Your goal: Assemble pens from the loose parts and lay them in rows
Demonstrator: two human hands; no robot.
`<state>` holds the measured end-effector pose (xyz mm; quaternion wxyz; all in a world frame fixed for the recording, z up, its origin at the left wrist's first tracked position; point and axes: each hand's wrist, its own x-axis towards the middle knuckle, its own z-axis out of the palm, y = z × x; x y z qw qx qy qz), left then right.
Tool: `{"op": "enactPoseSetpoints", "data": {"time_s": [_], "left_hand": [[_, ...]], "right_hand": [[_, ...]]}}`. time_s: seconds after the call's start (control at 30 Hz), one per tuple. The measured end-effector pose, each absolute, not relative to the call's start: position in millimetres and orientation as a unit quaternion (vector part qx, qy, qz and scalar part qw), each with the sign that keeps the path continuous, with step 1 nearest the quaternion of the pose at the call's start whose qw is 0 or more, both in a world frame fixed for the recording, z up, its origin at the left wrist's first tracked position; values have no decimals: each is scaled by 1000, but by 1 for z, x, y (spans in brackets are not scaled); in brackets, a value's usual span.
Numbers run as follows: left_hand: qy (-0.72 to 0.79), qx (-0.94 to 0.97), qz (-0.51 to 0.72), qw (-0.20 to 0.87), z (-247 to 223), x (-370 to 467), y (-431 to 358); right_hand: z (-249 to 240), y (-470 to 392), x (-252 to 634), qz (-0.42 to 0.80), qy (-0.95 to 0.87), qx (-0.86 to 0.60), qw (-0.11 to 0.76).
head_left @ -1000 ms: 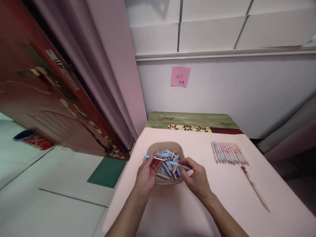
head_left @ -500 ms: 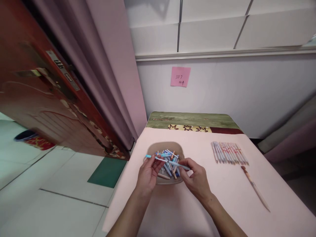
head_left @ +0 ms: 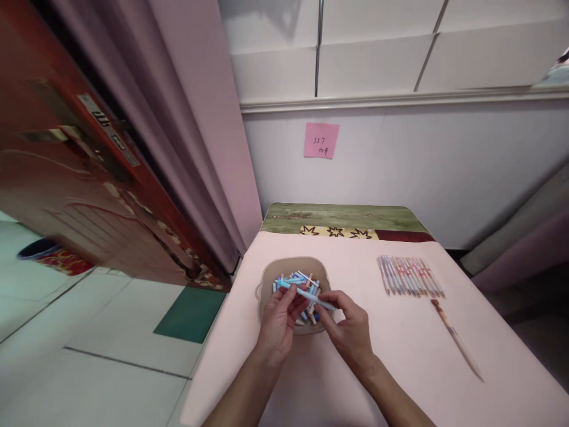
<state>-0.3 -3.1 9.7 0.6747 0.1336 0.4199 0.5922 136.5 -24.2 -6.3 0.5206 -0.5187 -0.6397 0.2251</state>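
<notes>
From here I see the left hand (head_left: 276,327) pinching the pen (head_left: 312,296) near its bright-blue end, the right hand (head_left: 351,325) pinching the other end — the pen is above the tub (head_left: 269,271). I should keep both ends aligned — light grip, no bending.

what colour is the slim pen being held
The slim pen is light blue, brighter at one end; clearest in head view.
</notes>
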Motion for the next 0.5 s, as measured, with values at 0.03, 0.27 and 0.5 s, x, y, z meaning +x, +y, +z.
{"op": "enactPoseSetpoints", "data": {"time_s": [0.03, 0.27, 0.5], "left_hand": [[421, 131, 589, 677, 9, 0, -3], [416, 132, 577, 691, 6, 2, -3], [436, 156, 589, 662, 8, -2, -1]], "right_hand": [[-7, -25, 137, 221, -640, -518, 523], [-5, -24, 136, 210, -631, -538, 518], [-4, -21, 140, 248, -659, -568, 425]]}}
